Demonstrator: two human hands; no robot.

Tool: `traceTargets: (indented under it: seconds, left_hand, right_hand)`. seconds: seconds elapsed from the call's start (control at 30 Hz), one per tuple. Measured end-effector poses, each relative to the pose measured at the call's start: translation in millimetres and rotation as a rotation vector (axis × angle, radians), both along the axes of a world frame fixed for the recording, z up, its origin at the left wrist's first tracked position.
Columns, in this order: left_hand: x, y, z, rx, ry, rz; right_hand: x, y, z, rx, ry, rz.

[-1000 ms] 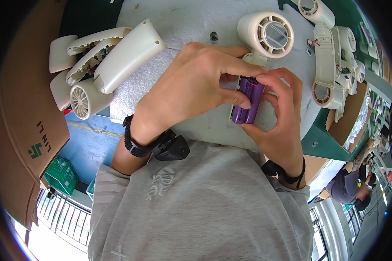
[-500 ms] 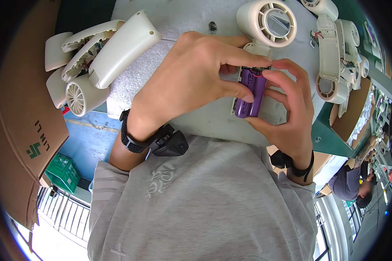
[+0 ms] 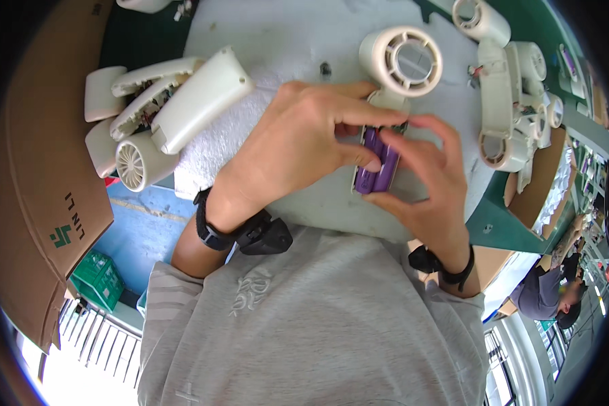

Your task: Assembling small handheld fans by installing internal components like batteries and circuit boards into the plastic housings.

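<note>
Moved right hand (image 3: pixel 432 193) inward over purple cells (image 3: pixel 386 170) since earlier frame, spanned their ends between thumb and forefinger, clamped left hand (image 3: pixel 298 145) nearly closed upon them

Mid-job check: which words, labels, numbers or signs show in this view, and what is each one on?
Cardboard box at left: a row of dark letters beside a green emblem; plain to see, but not copied here.
Purple batteries between the hands: faint print, too small and blurred to read.
Grey shirt: a raised chest design, not readable as words.
</note>
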State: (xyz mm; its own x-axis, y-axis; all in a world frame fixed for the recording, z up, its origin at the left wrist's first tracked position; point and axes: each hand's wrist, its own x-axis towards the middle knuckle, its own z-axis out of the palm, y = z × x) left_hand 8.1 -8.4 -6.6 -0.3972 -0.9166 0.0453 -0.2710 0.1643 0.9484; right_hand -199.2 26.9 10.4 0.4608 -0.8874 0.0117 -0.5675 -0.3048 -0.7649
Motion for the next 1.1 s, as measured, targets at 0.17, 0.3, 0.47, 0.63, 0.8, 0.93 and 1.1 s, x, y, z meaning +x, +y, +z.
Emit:
traceTargets:
  seconds: [0.17,0.3,0.47,0.63,0.8,0.93,1.1]
  left_hand:
    - [1,2,1,0.022,0.082,0.001]
    - [6,4,2,0.052,0.04,-0.038]
    - [5,10,3,-0.116,0.011,-0.041]
    - [-2,16,10,-0.067,-0.005,0.131]
    - [2,7,5,-0.154,-0.017,0.123]
    - [4,11,1,-0.216,-0.072,0.074]
    - [5,10,-1,-0.272,-0.083,0.044]
  right_hand:
    - [1,12,-4,-0.045,0.014,0.031]
    - [8,17,-3,-0.101,0.126,0.034]
    - [11,16,2,-0.168,0.17,0.01]
    - [31,-45,5,-0.433,0.424,-0.38]
    - [21,-54,67,-0.477,0.361,-0.259]
    - [4,-83,142,0.287,0.162,-0.067]
    - [-52,-281,139,-0.275,0.516,-0.21]
